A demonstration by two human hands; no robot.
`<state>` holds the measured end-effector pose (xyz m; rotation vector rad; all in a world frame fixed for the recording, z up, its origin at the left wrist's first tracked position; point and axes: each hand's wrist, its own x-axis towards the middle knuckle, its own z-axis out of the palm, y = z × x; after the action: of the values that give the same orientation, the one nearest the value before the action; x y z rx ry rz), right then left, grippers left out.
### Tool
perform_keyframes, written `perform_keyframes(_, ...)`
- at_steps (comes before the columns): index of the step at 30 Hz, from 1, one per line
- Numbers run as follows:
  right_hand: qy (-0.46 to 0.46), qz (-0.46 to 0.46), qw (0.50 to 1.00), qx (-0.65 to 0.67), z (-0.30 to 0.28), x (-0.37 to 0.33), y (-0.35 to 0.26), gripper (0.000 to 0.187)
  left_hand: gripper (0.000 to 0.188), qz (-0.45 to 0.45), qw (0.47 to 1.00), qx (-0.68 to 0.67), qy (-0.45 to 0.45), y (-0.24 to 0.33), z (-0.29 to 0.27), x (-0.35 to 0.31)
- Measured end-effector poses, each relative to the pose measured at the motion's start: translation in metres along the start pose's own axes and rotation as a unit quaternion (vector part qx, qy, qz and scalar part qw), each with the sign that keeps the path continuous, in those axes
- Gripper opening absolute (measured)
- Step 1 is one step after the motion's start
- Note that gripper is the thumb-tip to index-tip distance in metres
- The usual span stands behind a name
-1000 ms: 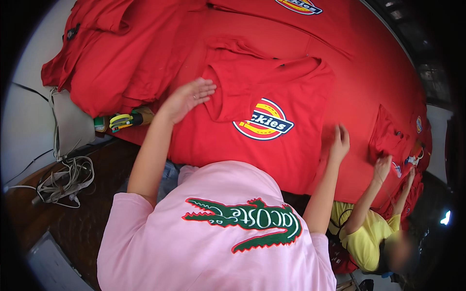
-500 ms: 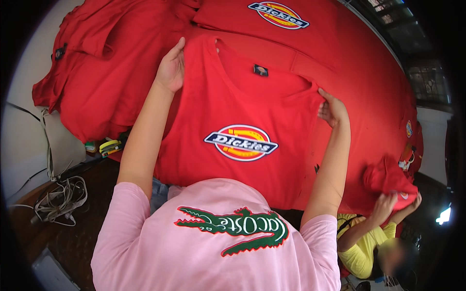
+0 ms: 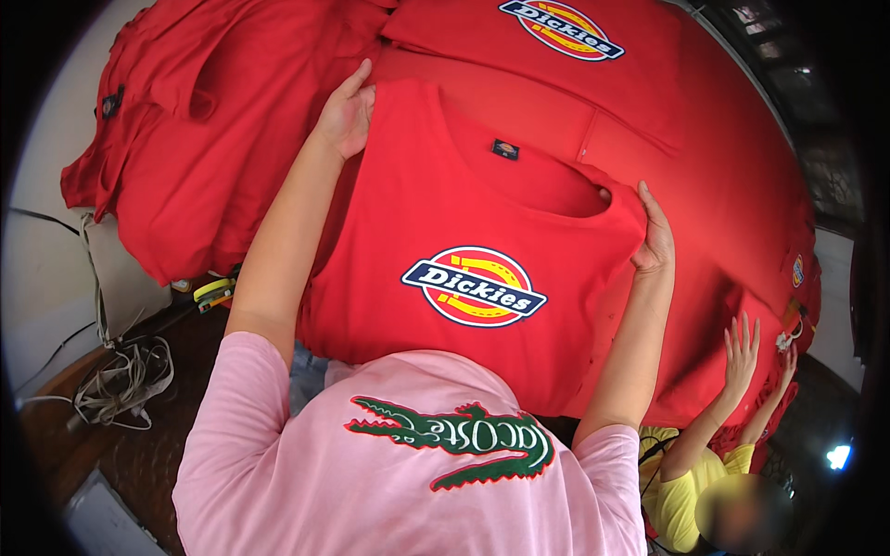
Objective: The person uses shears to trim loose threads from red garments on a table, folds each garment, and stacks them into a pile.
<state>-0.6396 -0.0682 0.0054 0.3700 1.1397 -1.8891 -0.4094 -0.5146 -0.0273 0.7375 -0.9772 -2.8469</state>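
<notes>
As both hands (image 3: pixel 348 122) hold red top (image 3: pixel 464 218), blk tag (image 3: pixel 505 149)'s inside.

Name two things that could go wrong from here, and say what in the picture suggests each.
First, the red shirt is held up near its shoulders by the left hand and right hand; if either slipped, that side might drop and crease. Second, the heap of red garments lies close beside the left forearm, so a sideways sweep could disturb it.

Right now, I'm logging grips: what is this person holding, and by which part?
A red top, by its shoulders: the left hand grips one, the right hand the other.
</notes>
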Motion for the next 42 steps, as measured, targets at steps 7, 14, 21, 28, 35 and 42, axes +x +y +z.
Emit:
perform_keyframes(7,-0.101,-0.115,0.982,0.111,0.018,0.010,-0.002,0.034,0.088,0.014,0.999,-0.037,-0.030,0.001,-0.012,0.004)
perform_keyframes(14,0.013,-0.113,0.991,0.068,-0.030,0.059,0.001,0.027,0.096,0.029,0.994,0.013,0.107,-0.019,-0.003,0.016)
perform_keyframes(21,0.012,-0.089,0.990,0.104,-0.039,0.064,0.004,0.022,0.098,0.018,0.998,-0.008,0.052,-0.022,-0.034,0.033)
perform_keyframes(28,0.017,-0.057,0.996,0.062,-0.034,0.060,0.004,0.030,0.100,0.006,0.995,-0.008,0.097,-0.021,-0.016,0.029)
perform_keyframes(35,0.111,-0.079,0.991,-0.004,-0.024,0.058,0.005,0.030,0.107,0.017,0.996,0.014,0.089,-0.016,-0.006,0.017)
perform_keyframes(42,-0.124,-0.200,0.972,0.026,0.018,-0.037,-0.018,0.058,0.105,0.078,0.987,0.064,-0.123,0.030,0.048,-0.052)
